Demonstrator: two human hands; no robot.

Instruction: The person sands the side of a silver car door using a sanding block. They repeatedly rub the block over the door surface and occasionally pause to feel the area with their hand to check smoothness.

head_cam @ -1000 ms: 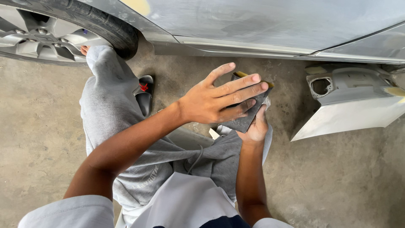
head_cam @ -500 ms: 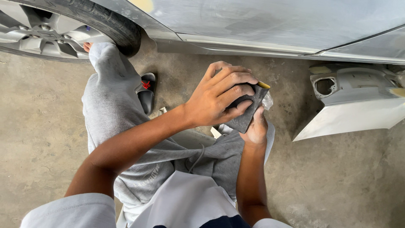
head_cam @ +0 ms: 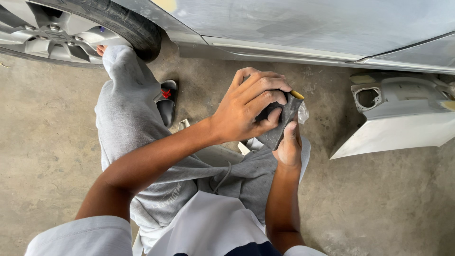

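two hands close on one dark sanding sheet [head_cam: 279, 121] wrapped over a yellow block [head_cam: 297, 95], above the lap beside the car door [head_cam: 308, 23]. left hand [head_cam: 249, 106] curls its grip over the top; right hand [head_cam: 289, 144] pinches from below. it looks light, pliable and gritty, so it is best held by the folded edges.

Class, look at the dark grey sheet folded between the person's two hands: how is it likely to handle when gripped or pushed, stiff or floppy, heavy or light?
The dark grey sheet is probably floppy: it bends around under the left hand. It seems light, since the fingertips of the right hand prop it from below. It looks unlikely to roll, being flat and creased.
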